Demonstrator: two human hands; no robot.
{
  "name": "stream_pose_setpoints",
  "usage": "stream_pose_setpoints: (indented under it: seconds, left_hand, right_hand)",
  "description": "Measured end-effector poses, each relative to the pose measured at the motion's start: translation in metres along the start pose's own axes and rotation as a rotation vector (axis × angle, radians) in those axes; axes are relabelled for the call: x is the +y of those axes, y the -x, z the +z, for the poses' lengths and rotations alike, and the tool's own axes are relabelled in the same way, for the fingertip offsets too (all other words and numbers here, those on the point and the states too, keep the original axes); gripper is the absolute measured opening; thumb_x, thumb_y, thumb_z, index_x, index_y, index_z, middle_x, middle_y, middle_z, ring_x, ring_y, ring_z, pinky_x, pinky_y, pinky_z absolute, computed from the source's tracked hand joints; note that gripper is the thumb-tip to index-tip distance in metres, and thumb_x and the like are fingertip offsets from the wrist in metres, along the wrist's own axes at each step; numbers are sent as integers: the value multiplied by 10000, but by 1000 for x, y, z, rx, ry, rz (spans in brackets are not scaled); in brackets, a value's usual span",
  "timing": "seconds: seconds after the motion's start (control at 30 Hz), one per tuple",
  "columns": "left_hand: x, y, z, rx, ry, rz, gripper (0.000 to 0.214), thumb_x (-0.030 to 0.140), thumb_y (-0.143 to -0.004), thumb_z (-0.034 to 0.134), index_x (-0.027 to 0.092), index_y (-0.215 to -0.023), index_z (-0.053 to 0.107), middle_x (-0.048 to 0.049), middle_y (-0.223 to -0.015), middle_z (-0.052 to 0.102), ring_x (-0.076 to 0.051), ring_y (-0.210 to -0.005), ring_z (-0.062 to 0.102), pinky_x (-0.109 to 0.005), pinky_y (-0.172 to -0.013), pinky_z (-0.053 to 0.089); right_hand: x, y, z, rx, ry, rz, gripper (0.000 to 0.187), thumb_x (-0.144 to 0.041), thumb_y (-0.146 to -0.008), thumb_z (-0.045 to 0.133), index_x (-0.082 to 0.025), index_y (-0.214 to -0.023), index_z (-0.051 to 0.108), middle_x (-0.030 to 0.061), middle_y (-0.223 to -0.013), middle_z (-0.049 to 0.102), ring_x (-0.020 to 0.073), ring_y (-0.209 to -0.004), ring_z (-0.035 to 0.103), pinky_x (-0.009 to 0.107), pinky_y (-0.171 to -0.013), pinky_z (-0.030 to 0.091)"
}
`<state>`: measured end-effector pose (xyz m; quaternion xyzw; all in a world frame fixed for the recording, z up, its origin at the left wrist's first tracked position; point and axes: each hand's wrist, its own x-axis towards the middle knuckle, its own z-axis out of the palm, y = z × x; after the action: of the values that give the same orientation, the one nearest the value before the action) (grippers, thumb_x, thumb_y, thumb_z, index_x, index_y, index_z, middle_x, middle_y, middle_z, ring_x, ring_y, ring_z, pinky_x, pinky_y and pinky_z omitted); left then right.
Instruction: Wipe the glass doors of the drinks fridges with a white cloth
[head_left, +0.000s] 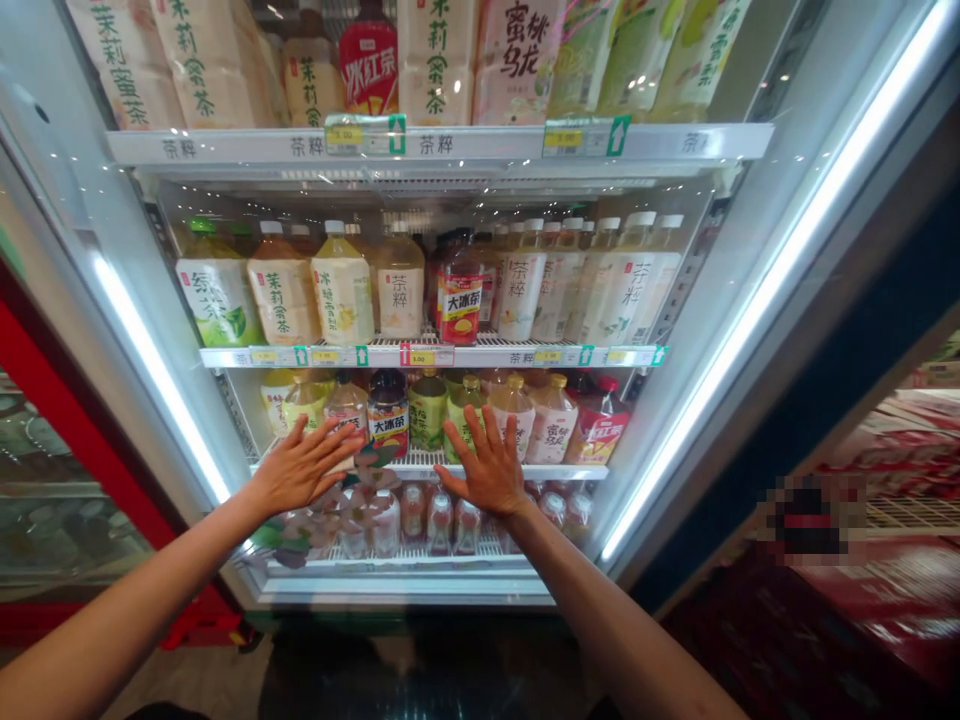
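Observation:
Both my arms reach forward towards a lit drinks fridge with bottled tea on its shelves. My left hand (302,470) is stretched out flat with its fingers apart, in front of the lower shelves. A small pale patch shows by its fingers; I cannot tell what it is. My right hand (489,468) is raised with fingers spread, in front of a green-labelled bottle (466,400) and pink-labelled bottles. Between the hands stands a dark bottle with an orange and white label (388,412). Whether either hand touches the glass is not clear.
Upper shelves hold more bottles, among them a red-labelled tea bottle (459,300). Price tags line the shelf edge (480,356). Bright light strips (154,370) run down both sides. A red-framed fridge (214,615) stands left; red boxes (892,600) are stacked right.

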<state>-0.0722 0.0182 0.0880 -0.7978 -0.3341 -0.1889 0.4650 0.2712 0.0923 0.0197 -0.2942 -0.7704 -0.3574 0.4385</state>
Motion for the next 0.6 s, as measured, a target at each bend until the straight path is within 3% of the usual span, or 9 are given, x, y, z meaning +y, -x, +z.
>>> stream_pose_setpoints:
  seconds: [0.17, 0.27, 0.33, 0.4, 0.47, 0.6]
  left_hand:
    - [-54, -8, -18, 104, -34, -356, 777, 410, -1009, 449, 323, -1639, 2, 36, -1708, -130, -223, -1573, -161, -516, -1284, -146]
    - [-36, 14, -10, 115, -33, -424, 791, 412, -1010, 433, 288, -1640, -31, 18, -1704, -169, -232, -1575, -177, -528, -1282, -139]
    - [-11, 37, -1, 93, -24, -381, 804, 427, -1000, 451, 250, -1645, 7, -18, -1715, -110, -228, -1587, -135, -520, -1293, -108]
    - [0, 51, 1, 60, -12, -328, 788, 453, -995, 454, 262, -1647, 56, -30, -1722, -23, -235, -1598, -58, -533, -1303, -59]
    - [-15, 47, -6, 48, -15, -328, 772, 499, -1006, 426, 299, -1643, 40, -6, -1720, -25, -246, -1598, -38, -552, -1303, -53]
    - [-75, 12, -31, 107, -78, -515, 775, 559, -1042, 328, 282, -1625, -102, 21, -1693, -228, -325, -1574, -142, -572, -1271, -143]
  right_hand:
    - [0, -2, -1, 34, 5, -1, 942, -547, -884, 685, -241, -1642, 216, 109, -1724, 118, 341, -1601, 58, 650, -1275, 79]
    - [-1, -4, -1, 62, 15, -12, 945, -553, -893, 666, -225, -1645, 198, 114, -1727, 72, 338, -1601, 58, 645, -1275, 67]
    - [-1, -5, -2, 66, 16, -19, 943, -549, -901, 655, -209, -1647, 189, 117, -1728, 52, 335, -1602, 55, 632, -1279, 47]
    - [-2, -6, -4, 61, 12, -19, 938, -538, -905, 652, -204, -1648, 185, 117, -1728, 51, 332, -1602, 58, 626, -1282, 44]
    - [-2, -7, -5, 61, 11, -15, 941, -528, -900, 661, -208, -1648, 188, 116, -1726, 60, 332, -1601, 66, 628, -1282, 58]
    - [-2, -7, -4, 86, 19, -17, 930, -522, -900, 656, -202, -1645, 202, 110, -1727, 63, 329, -1601, 69, 611, -1288, 50]
